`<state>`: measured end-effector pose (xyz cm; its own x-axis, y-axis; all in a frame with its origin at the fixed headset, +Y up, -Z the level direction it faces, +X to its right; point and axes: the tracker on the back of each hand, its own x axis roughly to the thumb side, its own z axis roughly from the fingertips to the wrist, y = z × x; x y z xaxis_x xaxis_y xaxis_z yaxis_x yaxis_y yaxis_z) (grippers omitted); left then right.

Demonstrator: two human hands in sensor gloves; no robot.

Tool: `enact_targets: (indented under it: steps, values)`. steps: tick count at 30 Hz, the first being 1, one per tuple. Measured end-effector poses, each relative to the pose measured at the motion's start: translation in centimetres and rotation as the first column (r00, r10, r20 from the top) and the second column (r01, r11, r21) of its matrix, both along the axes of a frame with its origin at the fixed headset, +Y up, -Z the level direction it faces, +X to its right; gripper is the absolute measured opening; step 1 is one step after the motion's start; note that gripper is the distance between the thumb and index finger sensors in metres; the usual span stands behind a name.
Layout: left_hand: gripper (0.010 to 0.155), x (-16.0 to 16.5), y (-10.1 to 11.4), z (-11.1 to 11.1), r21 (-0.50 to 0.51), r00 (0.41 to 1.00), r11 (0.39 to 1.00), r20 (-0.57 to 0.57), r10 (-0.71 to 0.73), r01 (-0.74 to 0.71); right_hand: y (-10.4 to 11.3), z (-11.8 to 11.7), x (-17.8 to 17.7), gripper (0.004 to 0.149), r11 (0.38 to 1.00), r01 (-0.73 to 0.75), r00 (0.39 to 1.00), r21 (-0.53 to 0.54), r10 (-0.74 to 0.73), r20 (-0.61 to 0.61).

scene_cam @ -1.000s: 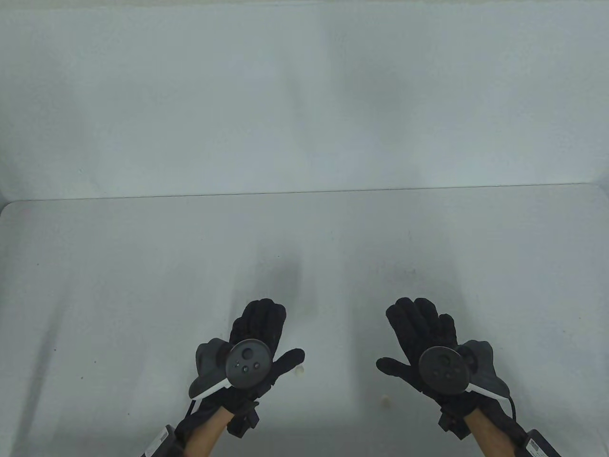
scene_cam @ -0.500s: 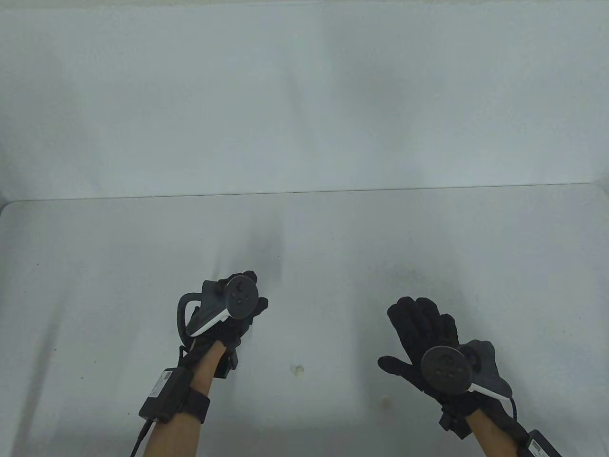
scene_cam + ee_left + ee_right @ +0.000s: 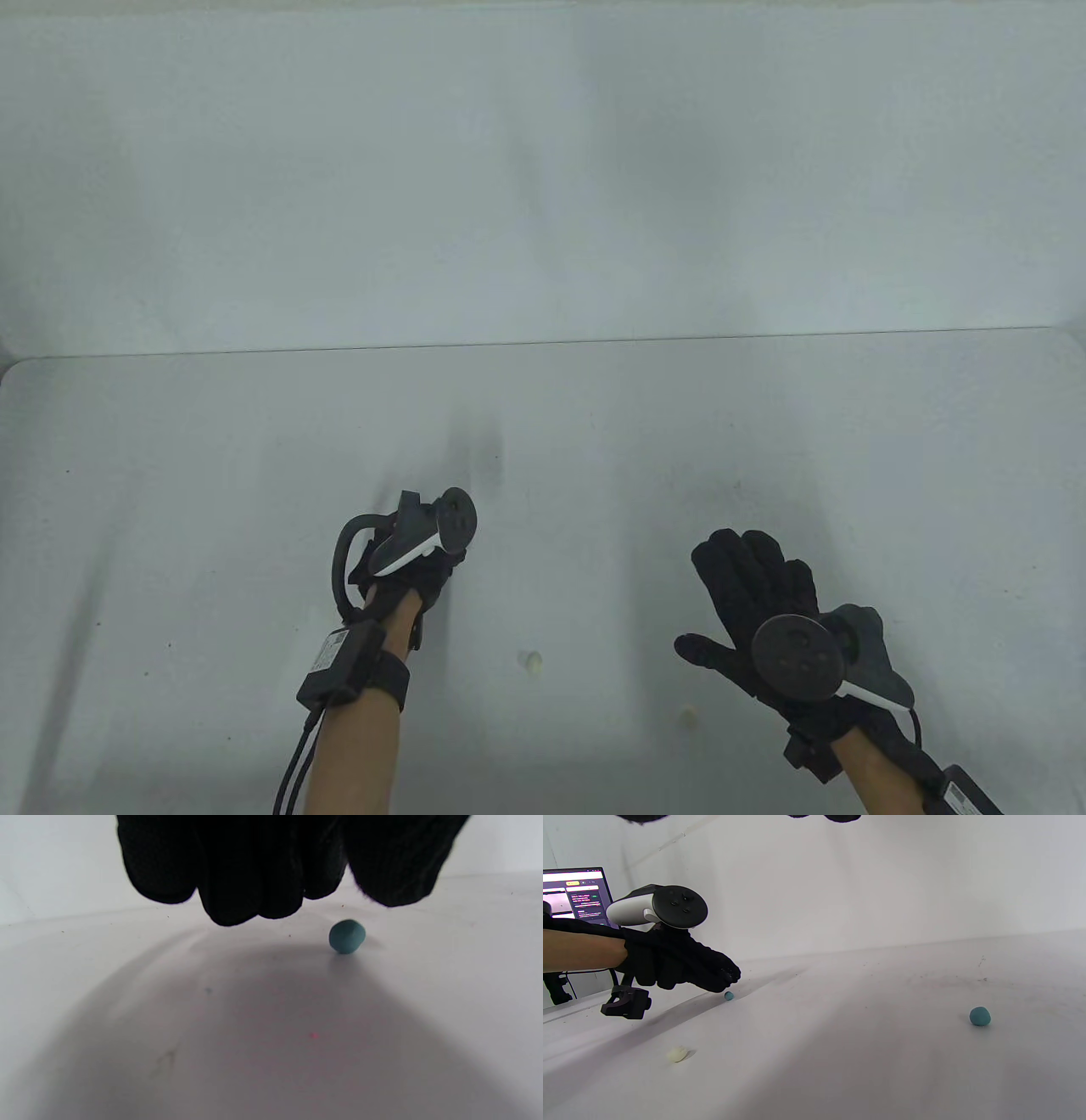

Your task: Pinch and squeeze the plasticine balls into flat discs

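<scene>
Left hand (image 3: 416, 552) moved forward and tipped down, fingers (image 3: 237, 870) apart just above teal ball (image 3: 347, 936) on table (image 3: 212, 509), untouched; right hand (image 3: 764, 594) splayed flat, empty; 0 discs visible, 3 balls still round.

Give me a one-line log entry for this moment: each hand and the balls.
left hand: above teal ball, not touching | right hand: open, spread, holding nothing | second teal ball: untouched | cream ball: on table, round
</scene>
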<state>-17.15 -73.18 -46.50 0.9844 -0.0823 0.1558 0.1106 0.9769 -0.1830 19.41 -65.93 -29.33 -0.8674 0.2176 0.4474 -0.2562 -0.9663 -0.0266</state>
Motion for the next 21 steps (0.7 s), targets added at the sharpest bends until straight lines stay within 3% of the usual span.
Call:
enact_targets:
  steps: [5,15,21]
  values:
    - [0.06,0.4,-1.0,-0.4,-0.02,0.999,0.999,0.022,-0.049,0.049,0.0,0.0,-0.1,0.088,1.0,-0.002,1.0,-0.003,0.002,-0.004]
    - [0.048,1.1,-1.5,-0.8,0.062,0.989,0.991,0.079,-0.125,0.121,-0.1,-0.1,-0.1,0.087,1.0,-0.002,1.0,-0.015,0.002,0.004]
    - [0.048,0.6,-0.6,-0.6,0.026,0.998,0.999,0.045,-0.048,0.046,0.0,-0.1,0.0,0.087,1.0,0.008,1.0,-0.012,-0.007,0.007]
